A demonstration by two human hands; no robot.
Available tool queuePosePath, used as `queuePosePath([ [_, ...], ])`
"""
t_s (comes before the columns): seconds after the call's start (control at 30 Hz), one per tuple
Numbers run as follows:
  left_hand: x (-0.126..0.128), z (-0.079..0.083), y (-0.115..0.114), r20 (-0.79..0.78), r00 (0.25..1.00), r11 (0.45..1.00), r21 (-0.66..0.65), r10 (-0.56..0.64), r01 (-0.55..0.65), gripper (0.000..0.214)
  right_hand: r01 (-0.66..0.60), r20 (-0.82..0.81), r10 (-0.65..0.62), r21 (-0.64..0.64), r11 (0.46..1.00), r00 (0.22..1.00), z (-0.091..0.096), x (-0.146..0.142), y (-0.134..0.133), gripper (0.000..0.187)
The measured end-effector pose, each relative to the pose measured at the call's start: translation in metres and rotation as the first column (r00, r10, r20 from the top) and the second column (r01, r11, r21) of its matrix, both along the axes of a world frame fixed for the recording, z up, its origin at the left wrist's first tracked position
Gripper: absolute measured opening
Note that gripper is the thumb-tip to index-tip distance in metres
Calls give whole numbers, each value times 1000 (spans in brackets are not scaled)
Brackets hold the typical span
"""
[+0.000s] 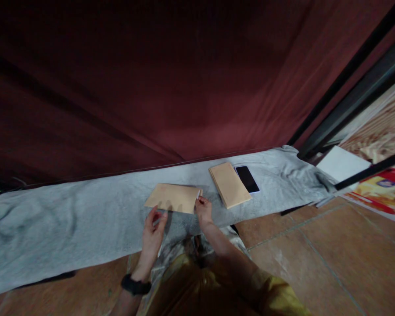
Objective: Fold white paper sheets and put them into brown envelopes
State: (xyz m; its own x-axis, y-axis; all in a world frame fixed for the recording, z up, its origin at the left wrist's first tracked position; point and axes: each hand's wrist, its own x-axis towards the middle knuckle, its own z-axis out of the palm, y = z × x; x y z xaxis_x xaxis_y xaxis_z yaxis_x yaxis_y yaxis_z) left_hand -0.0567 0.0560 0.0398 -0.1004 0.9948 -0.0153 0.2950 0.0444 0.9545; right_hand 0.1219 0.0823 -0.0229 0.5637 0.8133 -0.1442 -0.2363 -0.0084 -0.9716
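A tan paper envelope [176, 197] lies on the grey cloth in front of me. My right hand [203, 210] pinches its right end, where a small strip of white shows at the fingertips; I cannot make out whether that is a paper inside. By the envelope's lower left edge is my left hand [154, 226], its fingers curved and apart with nothing between them. To the right rests a stack of tan envelopes [230, 184], and a dark-screened phone [247, 179] lies close beside it.
Grey cloth [85, 215] covers the long narrow surface. A dark red curtain [191, 87] hangs right behind it. At the right stand dark frame bars [352, 87], with a white box-like item [344, 163] and a red and yellow printed sheet [383, 191]. Tiled floor [292, 254] lies below.
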Motion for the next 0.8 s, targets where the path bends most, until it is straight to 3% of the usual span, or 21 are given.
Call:
queuePosePath([
  [0.03,9,-2,-11,182,983,989,-145,13,14,55,12,-10,-12,4,1000,1000,0,-2,0,26],
  [0.1,30,-3,-27,469,882,915,-373,44,153,45,28,-24,-28,4,1000,999,0,-5,-2,25],
  [0.2,59,0,-31,631,762,888,-422,142,184,27,39,-26,-39,2,999,999,1,-12,-8,24],
  [0.3,77,4,-23,629,742,863,-484,231,142,23,36,-22,-36,6,999,999,2,-16,-14,24],
  [0.4,82,4,-17,606,763,858,-494,224,140,20,21,-16,-21,11,1000,1000,3,-15,-18,23],
  [0.63,63,3,-5,506,858,870,-458,86,183,20,-53,19,54,-25,998,998,8,-6,-33,23],
  [0.8,49,5,8,411,910,880,-415,-47,233,28,-112,2,113,-137,984,994,11,0,-43,24],
])
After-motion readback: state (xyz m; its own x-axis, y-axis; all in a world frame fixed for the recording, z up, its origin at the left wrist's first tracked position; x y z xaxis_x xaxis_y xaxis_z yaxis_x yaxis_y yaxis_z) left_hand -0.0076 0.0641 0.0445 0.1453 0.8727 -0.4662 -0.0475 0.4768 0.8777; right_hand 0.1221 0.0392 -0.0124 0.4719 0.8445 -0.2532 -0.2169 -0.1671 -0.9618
